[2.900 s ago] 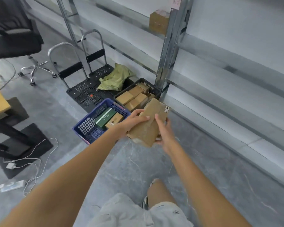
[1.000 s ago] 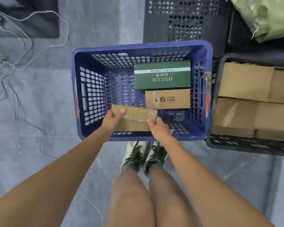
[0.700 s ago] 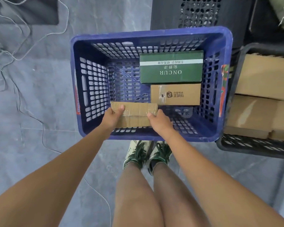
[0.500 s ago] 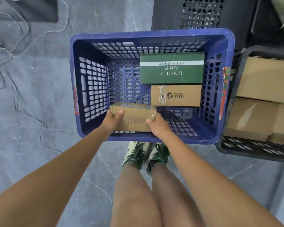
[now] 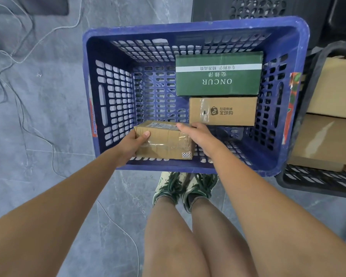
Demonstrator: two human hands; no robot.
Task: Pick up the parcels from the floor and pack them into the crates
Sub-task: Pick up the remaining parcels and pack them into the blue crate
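A taped brown cardboard parcel [image 5: 164, 142] sits low inside the blue plastic crate [image 5: 188, 27], against its near wall. My left hand [image 5: 132, 142] grips the parcel's left end, thumb on top. Over the parcel's right end lies my right hand [image 5: 202, 138], its fingers reaching round the far top edge. Deeper in the same crate, on the right side, lie a green "ONCUR" box [image 5: 218, 76] and, just in front of it, a brown box with a printed logo [image 5: 224, 110]. The crate's left half shows bare mesh floor.
A black crate [image 5: 312, 182] filled with cardboard boxes [image 5: 328, 140] stands directly right of the blue one. A black perforated trolley deck [image 5: 258, 7] is behind. Loose cables [image 5: 24, 56] run over the grey floor at left. My shoes [image 5: 172, 186] stand at the crate's near wall.
I carried the parcel to the blue crate and lowered it inside. In the last half second it tipped flatter and my right hand slid from its end onto its top.
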